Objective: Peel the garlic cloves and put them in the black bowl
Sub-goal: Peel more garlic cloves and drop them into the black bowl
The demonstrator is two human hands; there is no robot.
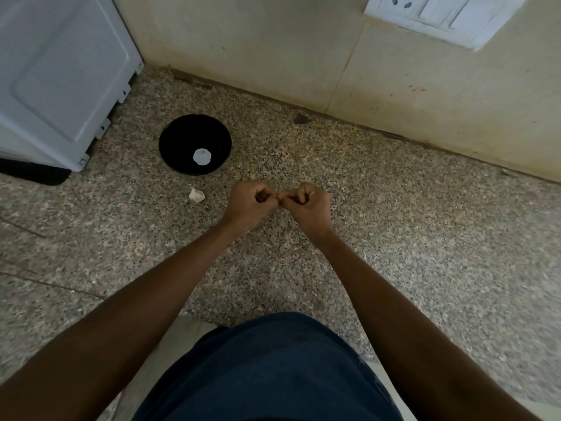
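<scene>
Left hand [247, 205] and right hand [309, 206] curled, fingertips meeting, pinching small item between them; item too hidden to identify. Black bowl [173, 147] up-left of hands, holding one peeled garlic clove [202, 157]. Garlic piece [196, 195] on speckled counter [394, 223] just below bowl. No readable writing.

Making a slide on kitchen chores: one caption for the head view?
Both hands work a small item over the counter; one garlic piece lies in the black bowl.
</scene>
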